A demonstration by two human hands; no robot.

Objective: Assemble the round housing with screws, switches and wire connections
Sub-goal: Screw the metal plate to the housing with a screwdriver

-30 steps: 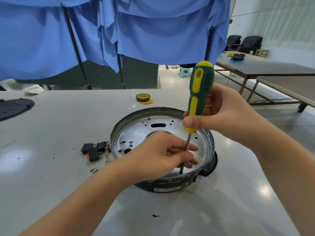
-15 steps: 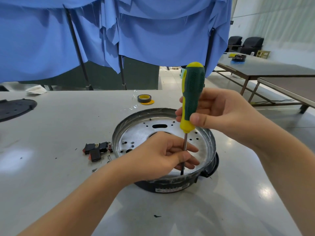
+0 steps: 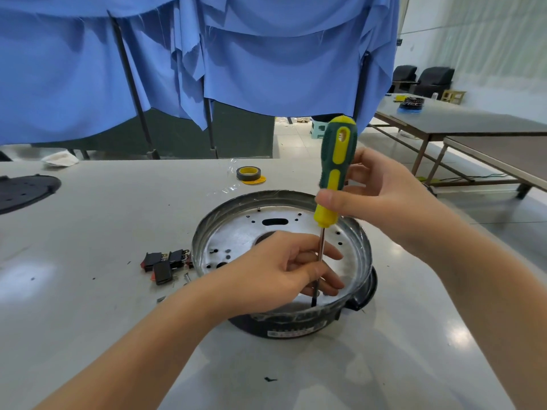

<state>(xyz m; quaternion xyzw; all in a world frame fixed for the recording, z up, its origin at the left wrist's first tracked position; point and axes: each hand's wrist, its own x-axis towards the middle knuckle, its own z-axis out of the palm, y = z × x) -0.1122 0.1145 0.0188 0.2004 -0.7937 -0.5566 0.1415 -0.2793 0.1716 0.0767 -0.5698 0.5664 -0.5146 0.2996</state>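
We see a round housing (image 3: 281, 261), a shiny perforated metal pan seated in a dark plastic base, resting on a glossy pale surface (image 3: 88, 232). The right hand (image 3: 384, 199) grips the ribbed green-and-yellow handle of a screwdriver (image 3: 336, 179), its long axis near upright, tip pointing down at the pan's near rim. The left hand (image 3: 275, 273) reaches into the pan, its fingers (image 3: 322, 253) pinching the steel shaft. Black rocker switches (image 3: 167, 261) lie just left of the housing; a tape roll (image 3: 248, 174) sits behind.
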